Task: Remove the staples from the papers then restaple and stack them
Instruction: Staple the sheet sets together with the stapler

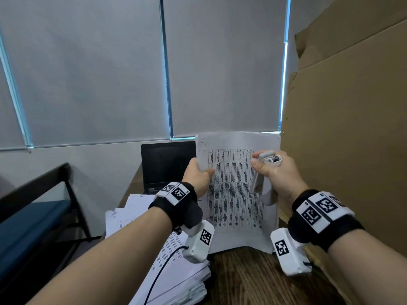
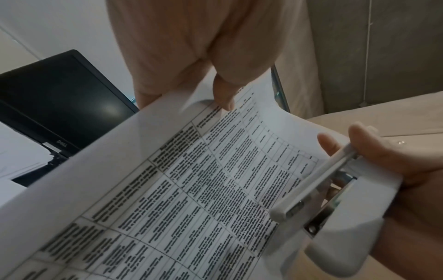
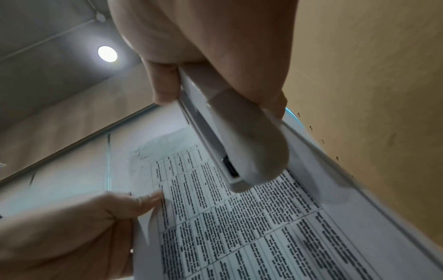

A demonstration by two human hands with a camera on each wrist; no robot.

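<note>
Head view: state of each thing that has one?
Printed sheets: held upright, left hand pinching their left edge.
Stapler: gripped in right hand, nose down, jaws apart.
Laptop: open, screen dark.
Paper pile: lying on the desk, loosely fanned.

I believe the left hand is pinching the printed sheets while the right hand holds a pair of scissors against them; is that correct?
Not quite: the right hand holds a white stapler, not scissors, as the left wrist view shows plainly. The left hand does pinch the printed sheets.
</note>
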